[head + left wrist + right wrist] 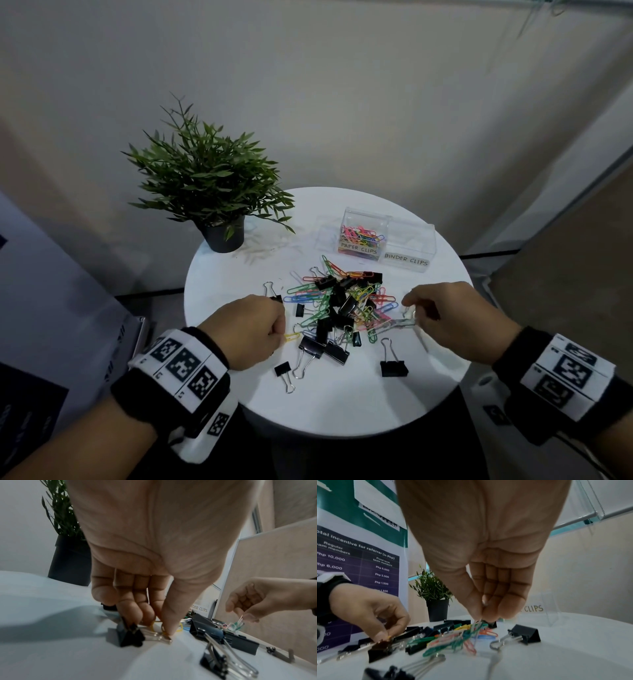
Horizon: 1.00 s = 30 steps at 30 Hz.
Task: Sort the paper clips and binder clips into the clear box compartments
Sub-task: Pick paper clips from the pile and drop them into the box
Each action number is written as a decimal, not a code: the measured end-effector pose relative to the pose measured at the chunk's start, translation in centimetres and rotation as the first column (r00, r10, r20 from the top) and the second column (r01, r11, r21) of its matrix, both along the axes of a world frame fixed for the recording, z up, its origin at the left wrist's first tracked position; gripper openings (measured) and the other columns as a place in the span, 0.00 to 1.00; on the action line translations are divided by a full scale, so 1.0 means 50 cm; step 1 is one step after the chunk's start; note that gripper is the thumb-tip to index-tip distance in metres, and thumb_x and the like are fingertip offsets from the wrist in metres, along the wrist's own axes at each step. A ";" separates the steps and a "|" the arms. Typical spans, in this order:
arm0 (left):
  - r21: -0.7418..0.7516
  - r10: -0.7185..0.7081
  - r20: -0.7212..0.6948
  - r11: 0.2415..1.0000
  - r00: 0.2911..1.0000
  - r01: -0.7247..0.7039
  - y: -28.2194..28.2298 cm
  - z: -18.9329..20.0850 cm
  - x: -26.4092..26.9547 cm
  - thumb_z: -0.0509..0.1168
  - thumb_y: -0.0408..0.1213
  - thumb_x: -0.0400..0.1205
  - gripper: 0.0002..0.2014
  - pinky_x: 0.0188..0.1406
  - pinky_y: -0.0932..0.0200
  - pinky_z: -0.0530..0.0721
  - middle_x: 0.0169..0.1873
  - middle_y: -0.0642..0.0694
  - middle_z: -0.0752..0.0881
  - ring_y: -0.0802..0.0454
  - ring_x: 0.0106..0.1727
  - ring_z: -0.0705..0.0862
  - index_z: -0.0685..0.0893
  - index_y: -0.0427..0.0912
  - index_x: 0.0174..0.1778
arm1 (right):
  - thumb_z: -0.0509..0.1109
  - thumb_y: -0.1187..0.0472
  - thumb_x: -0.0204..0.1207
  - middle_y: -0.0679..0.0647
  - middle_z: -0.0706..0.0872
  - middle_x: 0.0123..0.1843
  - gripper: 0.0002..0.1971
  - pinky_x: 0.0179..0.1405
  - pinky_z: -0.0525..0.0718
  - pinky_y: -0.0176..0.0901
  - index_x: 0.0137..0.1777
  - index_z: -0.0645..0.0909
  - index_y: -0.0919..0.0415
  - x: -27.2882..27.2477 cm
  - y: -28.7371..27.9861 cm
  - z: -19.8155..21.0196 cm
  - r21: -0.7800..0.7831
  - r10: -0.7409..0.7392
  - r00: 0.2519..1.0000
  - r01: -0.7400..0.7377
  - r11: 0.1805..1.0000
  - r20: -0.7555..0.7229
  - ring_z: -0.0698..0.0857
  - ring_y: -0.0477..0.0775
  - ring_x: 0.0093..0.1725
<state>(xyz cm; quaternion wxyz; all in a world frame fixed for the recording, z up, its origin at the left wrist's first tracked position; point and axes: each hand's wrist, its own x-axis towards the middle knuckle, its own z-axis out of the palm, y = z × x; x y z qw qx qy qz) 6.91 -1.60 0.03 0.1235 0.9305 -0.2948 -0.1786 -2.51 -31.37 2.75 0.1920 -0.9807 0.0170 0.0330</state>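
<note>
A mixed pile [342,301] of coloured paper clips and black binder clips lies mid-table. My left hand [253,329] sits at its left edge, thumb and fingers pinching a yellow paper clip [292,336] [178,628] against the tabletop. My right hand [442,318] is at the pile's right edge, fingertips pinching a few tangled paper clips [476,627] [400,322] just above the surface. The clear box [387,240] stands behind: its "PAPER CLIPS" compartment [363,236] holds several coloured clips, while the "BINDER CLIPS" compartment [407,250] looks empty.
A potted green plant [209,181] stands at the back left of the round white table [239,274]. Loose binder clips [394,366] lie toward the near edge. A printed poster [359,561] hangs to the left.
</note>
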 end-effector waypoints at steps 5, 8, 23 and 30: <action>-0.060 0.046 0.011 0.997 0.999 -0.045 0.006 -0.005 -0.007 0.64 0.41 0.78 0.05 0.42 0.53 0.84 0.32 0.54 0.85 0.55 0.37 0.83 0.78 0.50 0.36 | 0.70 0.68 0.72 0.45 0.87 0.34 0.13 0.37 0.76 0.27 0.50 0.88 0.49 -0.008 0.004 0.042 0.097 0.012 0.998 -0.019 0.995 0.065 0.82 0.42 0.38; -0.133 0.071 0.011 0.989 0.997 -0.069 0.010 -0.004 -0.007 0.65 0.37 0.78 0.06 0.35 0.59 0.81 0.26 0.53 0.84 0.61 0.30 0.82 0.77 0.52 0.36 | 0.72 0.69 0.72 0.47 0.87 0.33 0.12 0.35 0.78 0.29 0.45 0.87 0.49 -0.008 0.005 0.056 0.229 -0.036 0.990 0.004 0.973 0.135 0.83 0.47 0.33; -0.120 0.129 0.217 0.987 0.968 -0.105 -0.042 0.020 0.056 0.59 0.35 0.81 0.12 0.53 0.52 0.81 0.49 0.51 0.80 0.48 0.55 0.81 0.88 0.50 0.51 | 0.70 0.69 0.73 0.47 0.87 0.32 0.12 0.32 0.74 0.18 0.40 0.87 0.50 0.074 -0.004 -0.010 0.203 -0.226 0.955 0.186 0.961 0.193 0.83 0.39 0.31; -0.060 0.100 0.259 0.994 0.961 -0.087 -0.066 0.035 0.090 0.63 0.37 0.82 0.10 0.56 0.49 0.82 0.53 0.49 0.80 0.46 0.58 0.81 0.87 0.49 0.55 | 0.64 0.68 0.75 0.50 0.89 0.43 0.13 0.41 0.78 0.34 0.48 0.89 0.55 0.091 0.000 -0.034 0.043 -0.134 0.986 0.130 0.991 0.103 0.83 0.49 0.42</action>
